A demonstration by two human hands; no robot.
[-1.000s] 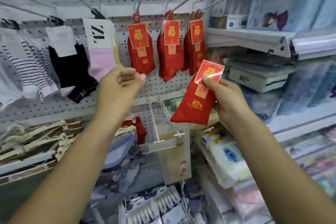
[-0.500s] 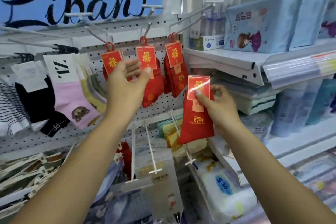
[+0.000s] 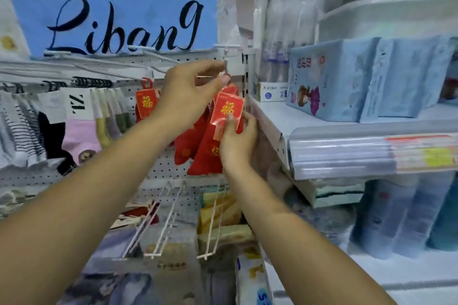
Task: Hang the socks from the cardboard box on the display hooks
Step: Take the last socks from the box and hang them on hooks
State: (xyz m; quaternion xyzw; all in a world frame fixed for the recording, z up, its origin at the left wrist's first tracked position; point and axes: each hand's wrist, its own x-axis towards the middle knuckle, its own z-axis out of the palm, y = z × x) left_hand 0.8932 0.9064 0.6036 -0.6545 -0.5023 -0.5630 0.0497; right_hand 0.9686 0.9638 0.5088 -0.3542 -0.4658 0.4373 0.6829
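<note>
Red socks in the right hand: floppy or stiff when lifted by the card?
Probably floppy: the red socks droop below the card that the right hand pinches. Likely light, since a pinch carries them. Card looks stiffer.

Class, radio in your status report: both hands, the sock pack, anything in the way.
Left hand pinches display hook tip. Right hand holds red sock pack by its card, just below hook, not yet hung. Hung red socks crowd behind.
</note>
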